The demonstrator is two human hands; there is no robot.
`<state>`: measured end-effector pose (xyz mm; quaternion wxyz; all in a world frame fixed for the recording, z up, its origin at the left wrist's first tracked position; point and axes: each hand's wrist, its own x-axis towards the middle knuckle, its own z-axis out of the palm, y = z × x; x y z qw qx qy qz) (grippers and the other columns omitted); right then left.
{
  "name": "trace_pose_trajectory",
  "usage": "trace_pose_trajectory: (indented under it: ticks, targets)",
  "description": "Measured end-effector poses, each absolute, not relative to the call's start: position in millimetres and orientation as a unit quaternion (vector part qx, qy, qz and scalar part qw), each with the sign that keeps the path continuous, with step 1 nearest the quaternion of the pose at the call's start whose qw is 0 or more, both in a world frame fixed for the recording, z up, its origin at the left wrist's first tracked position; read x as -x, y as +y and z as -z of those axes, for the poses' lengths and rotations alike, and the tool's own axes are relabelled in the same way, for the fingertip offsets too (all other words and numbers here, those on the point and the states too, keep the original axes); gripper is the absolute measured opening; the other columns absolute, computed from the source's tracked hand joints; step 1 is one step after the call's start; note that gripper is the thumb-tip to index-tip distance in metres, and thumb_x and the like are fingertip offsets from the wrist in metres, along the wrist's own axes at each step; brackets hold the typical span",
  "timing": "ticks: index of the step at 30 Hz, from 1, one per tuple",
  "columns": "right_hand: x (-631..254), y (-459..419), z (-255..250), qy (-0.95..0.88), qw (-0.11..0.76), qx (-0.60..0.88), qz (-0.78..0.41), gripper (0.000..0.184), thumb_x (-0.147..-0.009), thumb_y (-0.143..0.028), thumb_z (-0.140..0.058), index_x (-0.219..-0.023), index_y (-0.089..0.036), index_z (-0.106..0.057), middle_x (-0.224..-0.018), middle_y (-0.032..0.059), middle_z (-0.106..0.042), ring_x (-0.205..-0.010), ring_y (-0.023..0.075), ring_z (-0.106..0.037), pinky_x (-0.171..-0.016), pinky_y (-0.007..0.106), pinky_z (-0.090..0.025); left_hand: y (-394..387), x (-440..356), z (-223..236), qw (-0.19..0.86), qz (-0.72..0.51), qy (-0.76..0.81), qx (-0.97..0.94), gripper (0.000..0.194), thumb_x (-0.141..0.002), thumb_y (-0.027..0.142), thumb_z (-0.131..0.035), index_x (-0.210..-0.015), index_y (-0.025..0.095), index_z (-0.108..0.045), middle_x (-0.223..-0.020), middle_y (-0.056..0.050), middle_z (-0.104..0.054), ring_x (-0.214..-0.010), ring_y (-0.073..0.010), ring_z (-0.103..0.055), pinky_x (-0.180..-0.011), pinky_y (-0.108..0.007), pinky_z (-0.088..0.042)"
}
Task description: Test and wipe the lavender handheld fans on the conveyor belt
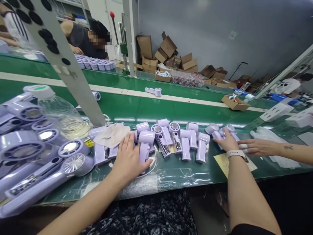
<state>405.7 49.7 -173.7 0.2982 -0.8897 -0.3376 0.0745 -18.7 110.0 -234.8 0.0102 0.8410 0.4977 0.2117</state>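
Lilac handheld fan housings [186, 145] lie in a loose row along the green bench, some showing circuit boards in their handles. My left hand [128, 158] rests over fans at the row's left end, fingers stretched and thumb apart, beside a pale cloth [111, 135]. At the right end, my right hand [228, 142], with a white band on its wrist, reaches over a few fan housings [212, 128]. Its thumb and forefinger are spread; its other fingers are partly hidden. Another person's hand [254, 147] comes in from the right and meets my right hand.
A pile of lilac fans [44, 143] and a clear bottle [63, 114] stand at the left by a slanted metal post [73, 71]. Yellowish paper [222, 163] lies under my right wrist. One fan [154, 91] and a small carton [234, 102] are farther back. A person works across the bench.
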Motion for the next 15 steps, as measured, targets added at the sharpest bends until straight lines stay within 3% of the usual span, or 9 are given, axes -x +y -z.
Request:
trace_pose_trajectory:
  ticks: [3, 5, 6, 8, 10, 15]
  targets:
    - [-417.4, 46.4, 180.1, -0.293, 0.263, 0.919, -0.025, 0.065, -0.087, -0.025, -0.075, -0.147, -0.02, -0.051, -0.157, 0.018, -0.044, -0.148, 0.0394, -0.036, -0.12, 0.063, -0.026, 100.8, 21.9, 225.6, 0.086, -0.253, 0.496, -0.826, 0.032, -0.077, 0.04, -0.07, -0.091, 0.011, -0.064, -0.161, -0.032, -0.032, -0.154, -0.0506, -0.024, -0.122, -0.067, -0.027]
    - [-409.9, 46.4, 187.5, -0.279, 0.261, 0.924, 0.026, 0.067, -0.09, -0.026, -0.069, -0.153, -0.019, -0.044, -0.164, 0.0223, -0.029, -0.154, 0.0437, -0.02, -0.12, 0.066, -0.019, 95.1, 31.1, 216.9, 0.17, -0.311, 0.495, -0.793, 0.032, -0.082, 0.038, -0.066, -0.102, 0.014, -0.061, -0.152, -0.027, -0.047, -0.148, -0.0456, -0.039, -0.117, -0.067, -0.036]
    - [-403.3, 48.2, 192.6, -0.286, 0.263, 0.921, 0.034, 0.069, -0.092, -0.03, -0.066, -0.155, -0.016, -0.041, -0.163, 0.0261, -0.029, -0.153, 0.0456, -0.021, -0.119, 0.066, -0.021, 92.0, 36.7, 212.5, 0.226, -0.336, 0.497, -0.767, 0.035, -0.083, 0.04, -0.066, -0.108, 0.016, -0.057, -0.141, -0.024, -0.058, -0.136, -0.0423, -0.053, -0.109, -0.064, -0.045]
    - [-388.1, 55.1, 205.4, -0.324, 0.268, 0.907, 0.001, 0.075, -0.09, -0.044, -0.065, -0.153, -0.011, -0.042, -0.148, 0.0301, -0.049, -0.141, 0.0467, -0.042, -0.111, 0.062, -0.036, 85.8, 48.1, 203.9, 0.358, -0.377, 0.491, -0.699, 0.047, -0.082, 0.046, -0.072, -0.114, 0.02, -0.05, -0.111, -0.015, -0.071, -0.102, -0.0331, -0.071, -0.087, -0.052, -0.058]
    - [-374.1, 62.9, 217.9, -0.368, 0.275, 0.887, -0.057, 0.08, -0.084, -0.054, -0.068, -0.147, -0.01, -0.049, -0.129, 0.0252, -0.065, -0.123, 0.0432, -0.059, -0.102, 0.054, -0.048, 80.9, 57.7, 196.0, 0.486, -0.416, 0.44, -0.63, 0.059, -0.076, 0.052, -0.081, -0.112, 0.022, -0.047, -0.093, -0.006, -0.072, -0.079, -0.0256, -0.072, -0.071, -0.04, -0.059]
    - [-346.2, 59.6, 213.3, -0.37, 0.324, 0.869, -0.057, 0.079, -0.08, -0.056, -0.064, -0.141, -0.008, -0.052, -0.133, 0.027, -0.06, -0.118, 0.0428, -0.061, -0.098, 0.053, -0.05, 75.7, 72.9, 188.9, 0.682, -0.458, 0.304, -0.483, 0.059, -0.073, 0.067, -0.079, -0.097, 0.018, -0.057, -0.08, -0.004, -0.074, -0.062, -0.0166, -0.069, -0.061, -0.028, -0.055]
